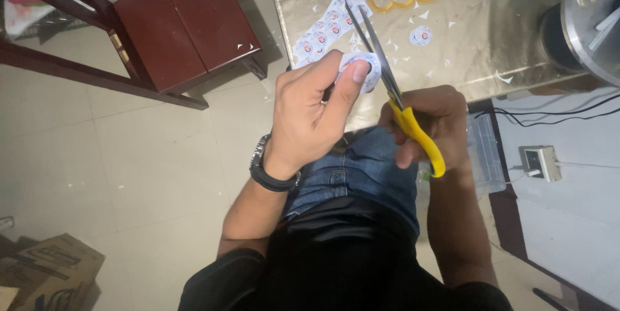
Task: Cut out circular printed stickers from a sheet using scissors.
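Near the centre of the frame, left hand (309, 114) closed narrow, thumb and fingers pinching a small round white paper sticker with a red and blue print (362, 65), black wristwatch (266, 167) on the wrist below. Just to the right, right hand (434, 125) wrapped around the yellow plastic handles of a pair of steel-bladed scissors (395, 96), fingers through the loops, blades slightly apart and pointing toward the upper middle of the frame, passing right beside the pinched sticker and touching its edge. Behind the blades, in the upper middle, a strip of the same round printed stickers, not yet separated (326, 27), lying on a shiny gold-coloured table surface (465, 46). Scattered on this surface, many small white paper offcuts (424, 15) and one single cut round sticker (420, 36), well apart from the hands. In the upper left, a dark reddish-brown wooden stool (184, 23) standing on the pale tiled floor (129, 169). In the lower left corner, a brown cardboard box (48, 272). At the right edge, a white power socket with black cables (541, 162). Under the hands, blue jeans (358, 172) of the seated person.
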